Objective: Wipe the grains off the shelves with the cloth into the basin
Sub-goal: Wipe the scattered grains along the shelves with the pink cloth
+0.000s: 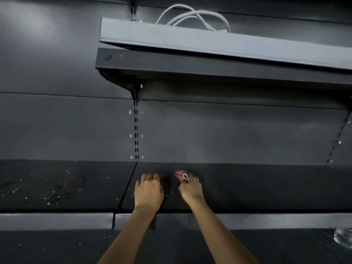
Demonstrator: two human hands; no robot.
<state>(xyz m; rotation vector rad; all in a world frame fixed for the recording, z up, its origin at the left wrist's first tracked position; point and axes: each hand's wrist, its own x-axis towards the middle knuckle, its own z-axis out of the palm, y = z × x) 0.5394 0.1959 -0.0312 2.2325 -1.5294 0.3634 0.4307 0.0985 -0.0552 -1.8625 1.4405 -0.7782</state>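
Right hand, lower centre of frame, gripped bunched pink cloth on dark shelf. Left hand just beside it, fingers curled, holding nothing visible. Grains scattered lower left. Basin not identifiable.
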